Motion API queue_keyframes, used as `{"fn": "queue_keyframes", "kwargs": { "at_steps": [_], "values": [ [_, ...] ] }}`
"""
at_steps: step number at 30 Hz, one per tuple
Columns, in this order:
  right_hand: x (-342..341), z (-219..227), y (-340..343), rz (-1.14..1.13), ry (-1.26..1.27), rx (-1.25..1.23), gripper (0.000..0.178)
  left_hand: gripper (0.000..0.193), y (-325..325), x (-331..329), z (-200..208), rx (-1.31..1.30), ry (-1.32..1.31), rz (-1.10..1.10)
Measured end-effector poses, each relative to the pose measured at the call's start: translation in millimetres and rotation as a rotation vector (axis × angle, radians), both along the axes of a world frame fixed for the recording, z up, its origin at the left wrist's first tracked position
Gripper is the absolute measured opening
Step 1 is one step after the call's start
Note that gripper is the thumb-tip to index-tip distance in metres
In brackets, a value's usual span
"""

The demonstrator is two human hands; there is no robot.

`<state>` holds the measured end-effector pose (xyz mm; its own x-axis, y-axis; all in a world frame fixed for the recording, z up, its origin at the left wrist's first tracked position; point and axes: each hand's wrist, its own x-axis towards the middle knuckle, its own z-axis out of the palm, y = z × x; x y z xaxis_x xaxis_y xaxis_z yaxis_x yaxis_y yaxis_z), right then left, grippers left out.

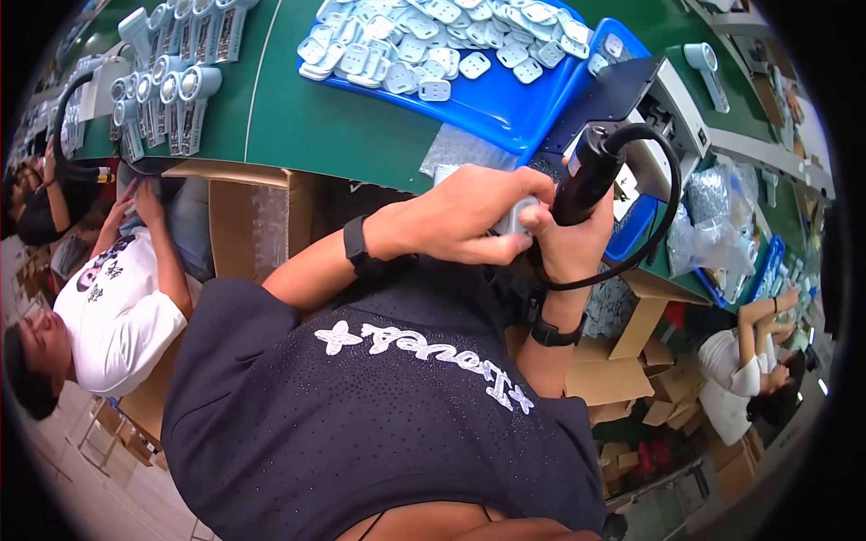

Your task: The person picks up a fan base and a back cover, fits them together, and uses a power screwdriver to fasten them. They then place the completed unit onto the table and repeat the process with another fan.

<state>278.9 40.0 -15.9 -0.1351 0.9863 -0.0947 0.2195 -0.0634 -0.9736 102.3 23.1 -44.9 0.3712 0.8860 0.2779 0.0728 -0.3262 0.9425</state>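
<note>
Our left hand [465, 216] pinches a pale part [514, 218] that sits between our two hands, while our right hand [580, 248] is wrapped around a black cylindrical tool [586, 176]. A black cable [676, 176] loops just right of that hand. Beyond both hands we have a blue tray [492, 97] heaped with pale plates [474, 64]; well left of them are pale handled pieces [199, 83].

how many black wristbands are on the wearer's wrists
2: a black wristband on the left wrist, and another black wristband on the right wrist, below the right hand gripping a black corded tool.
</note>
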Motion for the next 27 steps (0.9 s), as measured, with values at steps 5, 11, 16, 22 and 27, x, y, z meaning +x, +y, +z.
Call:
{"fn": "queue_keyframes", "kwargs": {
  "at_steps": [5,11,16,22,27],
  "values": [
    [9.7,17.7,13.5,-0.201,0.371,0.316,0.063,0.042,9.9,-1.9,-15.1,-0.028,-0.05,0.011],
    [27.1,43.8,57.4,-0.348,0.308,0.673,0.062,0.042,12.5,4.2,-15.8,0.059,-0.134,-0.028],
    [37.4,32.7,53.7,-0.319,0.356,0.44,0.068,0.045,16.1,7.9,-16.6,0.107,-0.135,-0.011],
    [20.8,89.4,9.9,-0.091,0.712,0.408,0.078,0.047,22.8,5.0,-7.7,0.04,-0.061,-0.121],
    [12.5,96.0,10.2,0.103,0.779,0.402,0.077,0.044,20.7,9.4,-13.2,0.061,-0.081,-0.088]
  ]
}}
